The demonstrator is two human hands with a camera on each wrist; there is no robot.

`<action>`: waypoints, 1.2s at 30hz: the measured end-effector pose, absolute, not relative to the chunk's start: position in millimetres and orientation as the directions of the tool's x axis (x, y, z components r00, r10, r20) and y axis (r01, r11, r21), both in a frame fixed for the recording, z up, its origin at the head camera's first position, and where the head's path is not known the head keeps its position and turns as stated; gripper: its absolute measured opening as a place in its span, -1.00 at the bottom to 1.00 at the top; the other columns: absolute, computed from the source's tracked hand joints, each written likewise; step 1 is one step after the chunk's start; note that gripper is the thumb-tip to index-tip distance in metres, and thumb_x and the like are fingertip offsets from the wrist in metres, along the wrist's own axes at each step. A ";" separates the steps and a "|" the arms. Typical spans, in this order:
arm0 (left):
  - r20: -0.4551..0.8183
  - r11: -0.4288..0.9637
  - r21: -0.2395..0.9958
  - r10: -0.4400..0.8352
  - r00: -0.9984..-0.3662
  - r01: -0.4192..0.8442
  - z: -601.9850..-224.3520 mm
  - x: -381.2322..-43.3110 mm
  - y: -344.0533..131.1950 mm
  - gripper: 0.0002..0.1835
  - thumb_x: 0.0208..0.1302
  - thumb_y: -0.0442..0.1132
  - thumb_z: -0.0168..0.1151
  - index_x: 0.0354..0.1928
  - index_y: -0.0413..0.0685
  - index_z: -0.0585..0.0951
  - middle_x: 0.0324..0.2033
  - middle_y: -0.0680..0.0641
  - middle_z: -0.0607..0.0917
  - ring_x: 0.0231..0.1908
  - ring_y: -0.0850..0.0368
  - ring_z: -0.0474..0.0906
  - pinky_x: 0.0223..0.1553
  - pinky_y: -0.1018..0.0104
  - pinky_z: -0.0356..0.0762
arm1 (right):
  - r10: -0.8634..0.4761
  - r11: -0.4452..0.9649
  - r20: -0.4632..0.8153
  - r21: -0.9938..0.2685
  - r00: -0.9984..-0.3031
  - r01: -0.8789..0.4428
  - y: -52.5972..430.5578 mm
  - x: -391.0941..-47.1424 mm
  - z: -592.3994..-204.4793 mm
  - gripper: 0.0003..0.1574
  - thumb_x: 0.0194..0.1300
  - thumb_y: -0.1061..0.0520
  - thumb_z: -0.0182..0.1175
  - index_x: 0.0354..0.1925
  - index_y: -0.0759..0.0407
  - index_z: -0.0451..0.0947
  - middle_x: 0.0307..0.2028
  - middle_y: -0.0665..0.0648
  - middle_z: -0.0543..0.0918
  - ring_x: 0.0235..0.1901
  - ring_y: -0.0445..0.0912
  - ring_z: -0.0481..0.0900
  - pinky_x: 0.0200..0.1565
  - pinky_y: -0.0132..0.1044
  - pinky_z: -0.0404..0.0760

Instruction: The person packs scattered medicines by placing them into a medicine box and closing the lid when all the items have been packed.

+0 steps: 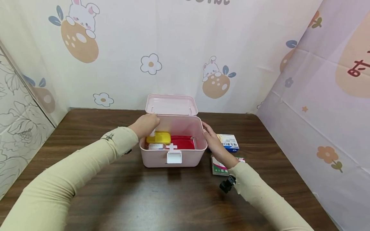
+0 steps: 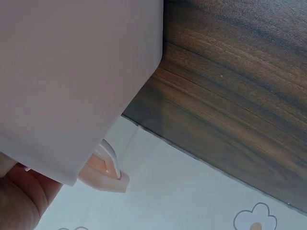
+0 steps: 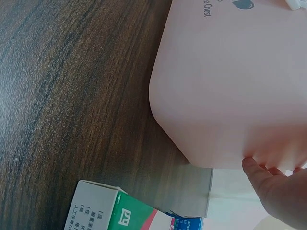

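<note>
A pink medicine box stands on the table, its lid raised at the back and its white latch at the front. My left hand reaches over the box's left rim with curled fingers, holding a small white item mostly hidden below it. Inside lie a yellow case, a white container and a red pouch. My right hand rests against the right outer wall; in the right wrist view its fingertips press on the pink surface.
Right of the box lie a blue and white carton and a green and white carton, the latter partly under my right forearm. A patterned curtain hangs behind the dark wooden table.
</note>
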State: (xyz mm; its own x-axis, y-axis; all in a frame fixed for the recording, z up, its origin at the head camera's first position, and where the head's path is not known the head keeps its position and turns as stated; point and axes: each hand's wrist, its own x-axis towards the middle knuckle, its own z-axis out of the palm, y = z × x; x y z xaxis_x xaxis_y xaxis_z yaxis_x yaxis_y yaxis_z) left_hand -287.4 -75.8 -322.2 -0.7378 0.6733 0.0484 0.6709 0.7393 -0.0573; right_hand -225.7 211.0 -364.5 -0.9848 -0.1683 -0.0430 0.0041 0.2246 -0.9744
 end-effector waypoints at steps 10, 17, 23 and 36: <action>0.071 0.737 -0.051 0.676 -0.734 0.674 -323.0 -286.2 -76.0 -0.88 0.18 -0.54 0.33 -0.36 -0.23 0.60 -0.37 -0.17 0.66 -0.30 -0.08 0.59 -0.06 0.10 0.64 | -0.167 0.235 -0.040 -0.972 -0.985 0.000 209.8 -227.0 -362.6 -0.34 0.65 0.04 -0.29 0.58 0.15 -0.08 0.54 0.25 0.04 0.50 0.17 -0.01 0.43 0.17 0.07; 0.115 0.733 -0.049 0.679 -0.725 0.679 -316.0 -280.7 -81.0 -0.93 0.19 -0.51 0.34 -0.29 -0.27 0.66 -0.37 -0.18 0.65 -0.33 -0.06 0.57 -0.12 0.12 0.67 | -0.152 0.249 -0.060 -0.968 -0.987 0.020 209.9 -227.3 -364.6 -0.33 0.65 0.05 -0.28 0.58 0.15 -0.09 0.53 0.27 0.04 0.50 0.20 -0.02 0.42 0.20 0.07; 0.305 0.739 0.068 0.624 -0.720 0.670 -310.7 -269.6 -100.2 -0.79 0.28 -0.42 0.25 -0.08 -0.37 0.67 -0.20 -0.26 0.67 -0.19 -0.17 0.62 -0.10 0.02 0.66 | -0.144 0.250 -0.060 -0.968 -0.988 0.022 210.3 -225.3 -364.3 -0.34 0.64 0.05 -0.28 0.58 0.14 -0.07 0.51 0.28 0.09 0.49 0.20 0.03 0.42 0.19 0.09; 0.224 0.625 0.697 0.275 -0.935 0.351 -337.4 -243.5 -119.5 -0.43 0.52 -0.21 0.01 0.40 -0.48 0.25 0.29 -0.44 0.39 0.28 -0.33 0.34 0.30 -0.21 0.30 | -0.136 0.246 -0.056 -0.969 -0.989 0.021 211.5 -224.9 -364.7 -0.35 0.64 0.07 -0.29 0.58 0.14 -0.06 0.51 0.28 0.11 0.49 0.19 0.04 0.43 0.19 0.06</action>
